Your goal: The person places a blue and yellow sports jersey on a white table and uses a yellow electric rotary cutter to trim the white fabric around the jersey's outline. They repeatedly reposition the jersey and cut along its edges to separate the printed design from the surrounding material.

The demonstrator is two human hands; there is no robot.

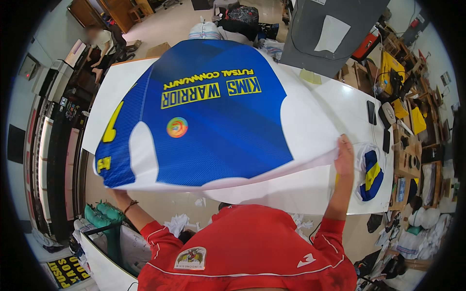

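Note:
A large sheet of printed jersey fabric (218, 140) spreads in front of me, blue with white margins, yellow lettering and a small round multicoloured emblem. Its near edge is lifted and billows above the white table. My right hand (344, 156) pinches the white corner at the right. At the near left corner, my left hand (117, 195) grips the same fabric, its fingers mostly hidden beneath it. The far part of the sheet reaches the table's far side.
On the white table (347, 199) at right lie a folded blue, yellow and white cloth piece (372, 175), a phone (371, 112) and a dark slim object (387, 140). A grey cabinet (310, 43) stands beyond. Far left, a person (101, 46) sits near a long printer (44, 145).

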